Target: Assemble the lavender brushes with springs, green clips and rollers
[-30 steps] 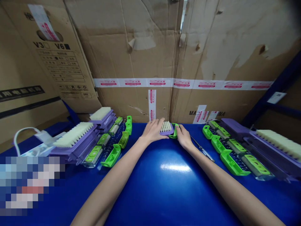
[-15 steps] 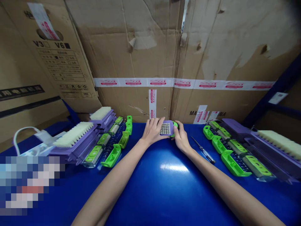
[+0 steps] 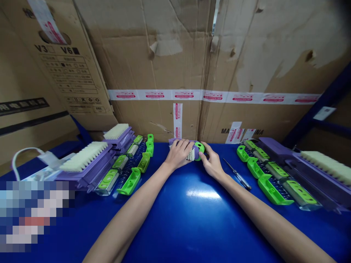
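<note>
Head view: near the table's far edge [image 3: 160,147], left hand [image 3: 178,155] grips purple brush [image 3: 196,153], right hand [image 3: 214,163] green cap [image 3: 201,147].

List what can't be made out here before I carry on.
- Head view: most of the held purple brush, hidden behind the left grip.
- Head view: how the green end piece meets that brush; too small to tell.
- Head view: the end of the rightmost purple brush, cut off by the right edge.
- Head view: whatever lies under the pixelated patch.
- Head view: fine print on the V6 carton, too small and blurred.
</note>
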